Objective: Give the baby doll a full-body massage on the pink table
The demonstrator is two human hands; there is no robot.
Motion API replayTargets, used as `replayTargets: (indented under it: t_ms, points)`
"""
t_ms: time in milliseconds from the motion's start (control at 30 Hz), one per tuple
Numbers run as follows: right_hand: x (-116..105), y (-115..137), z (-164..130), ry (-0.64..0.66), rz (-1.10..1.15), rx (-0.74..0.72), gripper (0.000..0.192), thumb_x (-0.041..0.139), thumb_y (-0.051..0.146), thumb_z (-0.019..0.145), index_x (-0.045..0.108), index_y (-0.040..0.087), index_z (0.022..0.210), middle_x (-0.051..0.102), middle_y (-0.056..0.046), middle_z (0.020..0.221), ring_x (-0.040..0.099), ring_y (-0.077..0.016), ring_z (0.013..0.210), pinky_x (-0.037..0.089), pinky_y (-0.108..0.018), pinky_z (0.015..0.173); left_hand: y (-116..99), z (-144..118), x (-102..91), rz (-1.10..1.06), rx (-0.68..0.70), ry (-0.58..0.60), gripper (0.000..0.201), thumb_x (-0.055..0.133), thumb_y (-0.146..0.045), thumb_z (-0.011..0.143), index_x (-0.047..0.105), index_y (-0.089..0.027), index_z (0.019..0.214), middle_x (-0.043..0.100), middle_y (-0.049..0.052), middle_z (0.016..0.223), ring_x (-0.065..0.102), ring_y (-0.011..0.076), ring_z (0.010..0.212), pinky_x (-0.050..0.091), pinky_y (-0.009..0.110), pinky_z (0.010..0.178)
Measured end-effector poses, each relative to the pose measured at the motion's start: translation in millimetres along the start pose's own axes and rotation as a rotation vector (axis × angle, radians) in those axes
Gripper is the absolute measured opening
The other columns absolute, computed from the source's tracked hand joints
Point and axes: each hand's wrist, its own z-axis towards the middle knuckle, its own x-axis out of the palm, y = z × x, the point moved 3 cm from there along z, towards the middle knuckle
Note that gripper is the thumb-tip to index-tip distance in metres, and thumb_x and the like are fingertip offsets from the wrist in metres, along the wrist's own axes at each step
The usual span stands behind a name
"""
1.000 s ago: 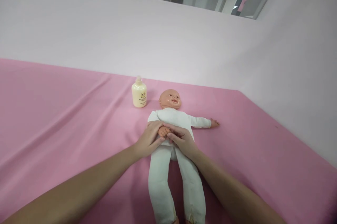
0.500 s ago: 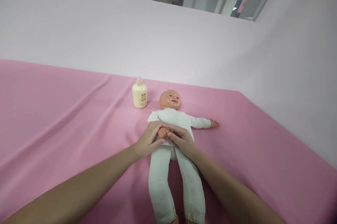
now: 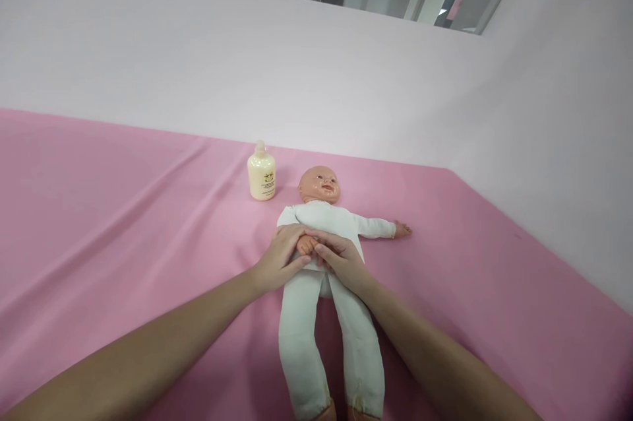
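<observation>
The doll (image 3: 324, 256) lies on its back on the pink cloth (image 3: 123, 223), head away from the person, legs toward the camera. Both hands meet over its belly: left hand (image 3: 281, 257) cups the doll's small hand (image 3: 306, 246) from one side, right hand (image 3: 341, 261) pinches it from the other w/ thumb & forefinger. So both are closed on that little hand, fingers curled round it, not flat.

Step in hand, by the look of it: working or rubbing the doll's hand, held over the torso. Next move prob. calls for a light grip, since the arm is soft & floppy and would slide out if pulled.

Materials: doll's head & hands are smooth hard plastic, peach; body is stuffed white fabric, limp, slightly wrinkled at the legs. Its other arm lies stretched out to the side. Cloth is matte w/ long folds. A cream bottle (image 3: 261, 173), squat, rounded, stands upright just beside the head, apart from it.
</observation>
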Motion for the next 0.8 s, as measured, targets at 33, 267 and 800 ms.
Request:
replayTargets:
  t_ms: [33, 267, 800]
  points:
    - [0.1, -0.3, 0.3, -0.002, 0.006, -0.001, 0.044, 0.059, 0.046, 0.091, 0.067, 0.021, 0.127, 0.054, 0.003, 0.068, 0.046, -0.0092, 0.06, 0.041, -0.023, 0.058, 0.1, 0.2, 0.3, 0.004, -0.001, 0.001, 0.045, 0.042, -0.056, 0.096, 0.054, -0.02, 0.12, 0.064, 0.012, 0.119, 0.057, 0.0283, 0.112, 0.037, 0.047, 0.102]
    - [1.1, -3.5, 2.2, 0.003, 0.012, -0.014, 0.041, 0.07, 0.032, 0.083, 0.068, 0.024, 0.123, 0.05, 0.004, 0.068, 0.046, -0.0096, 0.061, 0.042, -0.025, 0.06, -0.6, 1.1, 1.9, 0.032, -0.027, -0.03, 0.026, 0.049, -0.03, 0.092, 0.053, -0.021, 0.116, 0.066, 0.009, 0.113, 0.059, 0.0263, 0.108, 0.04, 0.045, 0.1]
    - [1.0, -2.7, 1.2, 0.0, 0.047, -0.008, 0.04, 0.065, 0.042, 0.087, 0.068, 0.023, 0.123, 0.051, 0.004, 0.07, 0.048, -0.0099, 0.063, 0.043, -0.024, 0.061, -1.2, 2.4, 1.4, 0.012, -0.039, -0.016, 0.028, 0.048, -0.04, 0.096, 0.055, -0.021, 0.115, 0.066, 0.01, 0.111, 0.059, 0.027, 0.108, 0.04, 0.046, 0.1]
